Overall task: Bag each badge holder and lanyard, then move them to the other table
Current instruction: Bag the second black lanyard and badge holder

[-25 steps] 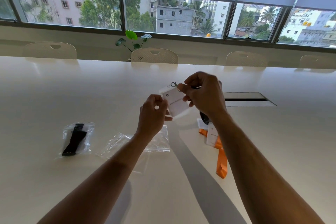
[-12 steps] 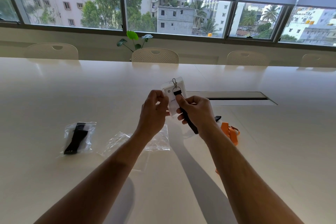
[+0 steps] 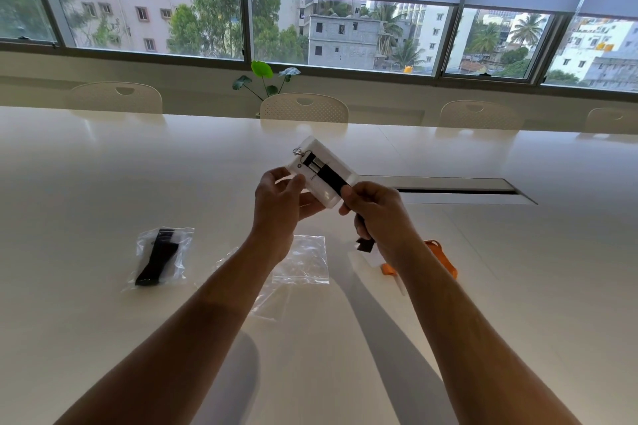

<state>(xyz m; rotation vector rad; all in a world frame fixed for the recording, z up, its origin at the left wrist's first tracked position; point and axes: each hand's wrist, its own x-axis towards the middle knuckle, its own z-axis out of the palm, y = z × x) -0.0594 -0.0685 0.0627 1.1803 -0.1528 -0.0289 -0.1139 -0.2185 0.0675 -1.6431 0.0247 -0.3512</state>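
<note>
Nearest us, our left hand (image 3: 276, 214) pinching the badge holder (image 3: 324, 176), our right hand (image 3: 379, 217) gripping its black lanyard (image 3: 326, 174), both raised above the white table (image 3: 103, 338); empty clear bag (image 3: 303, 259) beneath; beyond, chairs (image 3: 303, 108), windows (image 3: 345, 34)

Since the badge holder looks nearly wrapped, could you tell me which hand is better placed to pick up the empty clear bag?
Probably the left hand: the empty clear bag lies directly beneath it, while the right hand pinches the black lanyard against the badge holder.

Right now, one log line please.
left hand: holds badge holder | right hand: holds black lanyard | empty bag: on table
</note>
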